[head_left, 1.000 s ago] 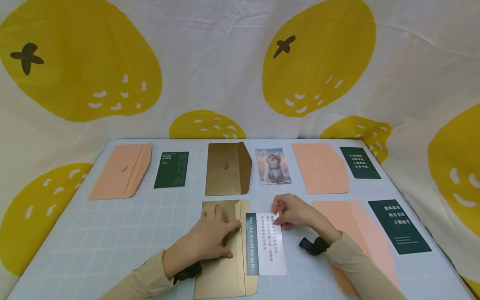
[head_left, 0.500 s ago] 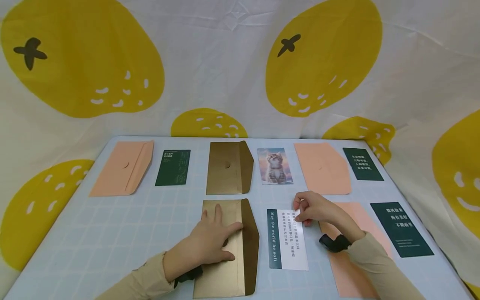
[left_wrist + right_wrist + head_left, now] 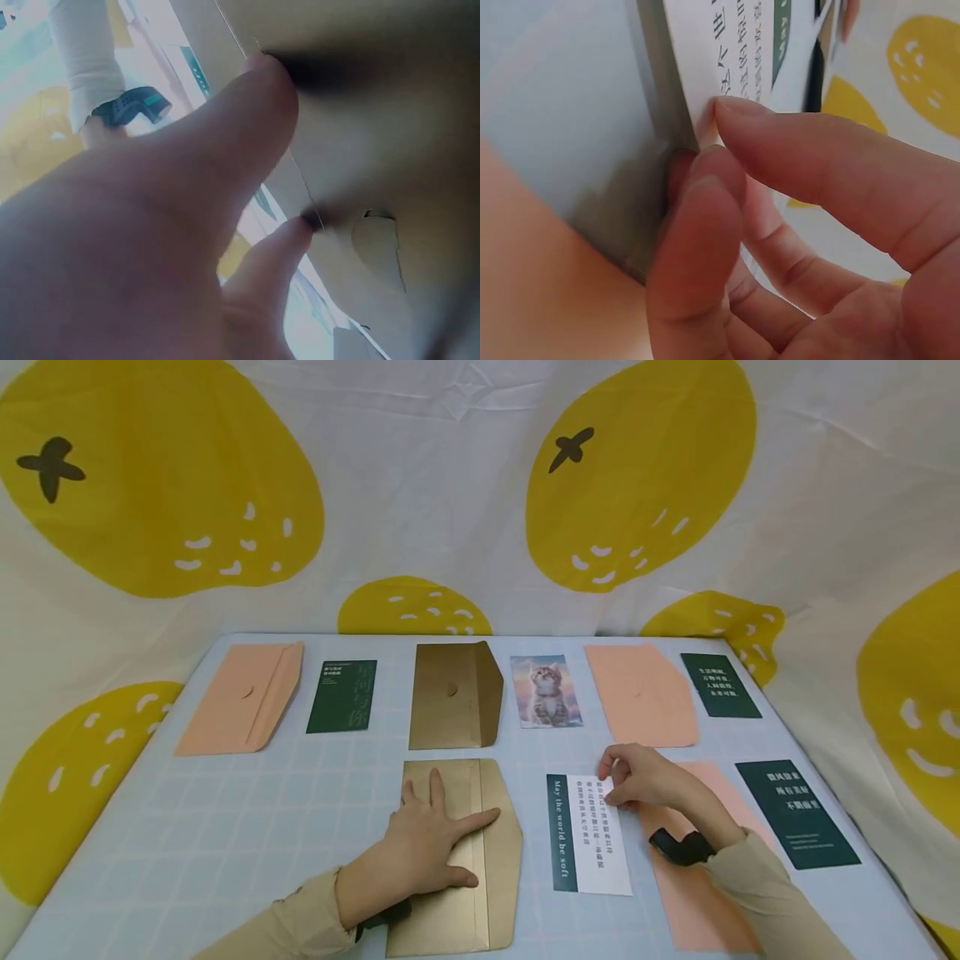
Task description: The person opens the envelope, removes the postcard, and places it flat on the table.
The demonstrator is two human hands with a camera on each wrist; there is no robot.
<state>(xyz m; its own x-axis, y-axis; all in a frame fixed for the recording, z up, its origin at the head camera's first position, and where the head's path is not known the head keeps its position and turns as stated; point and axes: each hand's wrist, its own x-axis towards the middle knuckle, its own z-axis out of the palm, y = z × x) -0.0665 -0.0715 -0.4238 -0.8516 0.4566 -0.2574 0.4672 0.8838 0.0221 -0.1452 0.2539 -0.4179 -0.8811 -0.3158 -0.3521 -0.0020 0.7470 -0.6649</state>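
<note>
My left hand rests with spread fingers on a gold envelope at the front middle of the table. Its index finger reaches over the fold onto the flap, which is folded out to the right. In the left wrist view, the thumb touches the envelope near a half-round cut. To the right, my right hand pinches the upper right corner of a white and green printed card. The right wrist view has the card between thumb and fingers.
Behind lie a pink envelope, a green card, a brown-gold envelope, a kitten card, another pink envelope and a green card. A pink envelope lies under the right forearm, beside a green card.
The right hand has moved the white and green card rightward, off the gold envelope's flap. The flap looked dark half a second ago and is light gold now, with the left index finger over it.
</note>
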